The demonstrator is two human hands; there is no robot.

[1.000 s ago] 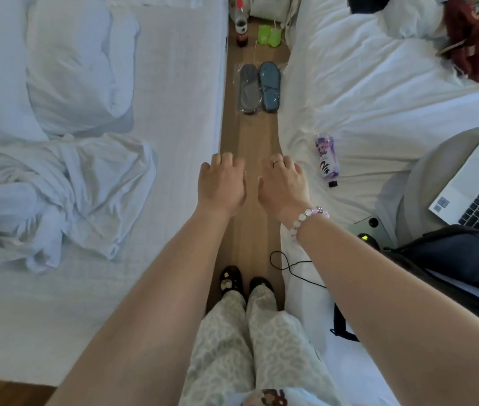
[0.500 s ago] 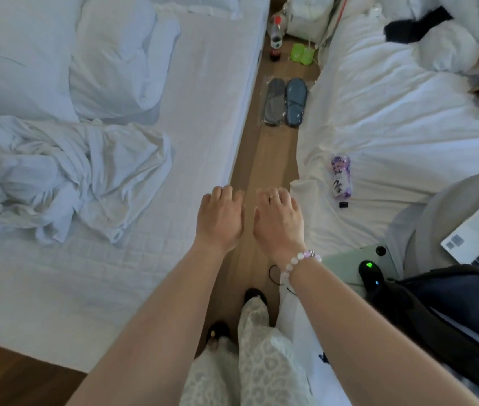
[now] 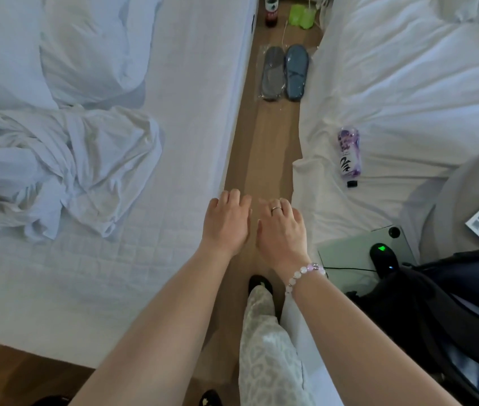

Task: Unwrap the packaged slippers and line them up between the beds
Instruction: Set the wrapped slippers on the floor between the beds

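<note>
At centre frame, the left hand [image 3: 228, 222] and right hand [image 3: 282, 230] reach forward side by side, fingers loosely curled, holding nothing, above the wooden floor [image 3: 264, 153] between two white beds [image 3: 191, 112]; the wrapped slippers [image 3: 285, 72] lie near the top.

Both arms outstretched; left hand [image 3: 228, 222] and right hand [image 3: 282, 231] side by side, palms down, fingers loosely curled, empty.

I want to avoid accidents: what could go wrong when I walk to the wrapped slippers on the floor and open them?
The grey and blue slippers in clear plastic wrap lie on the wooden floor; stepping on the wrap might make you slip. Just behind them stand a dark drink bottle and green plastic cups, with a thin white cable; pulling the pack could tip or snag them.
</note>
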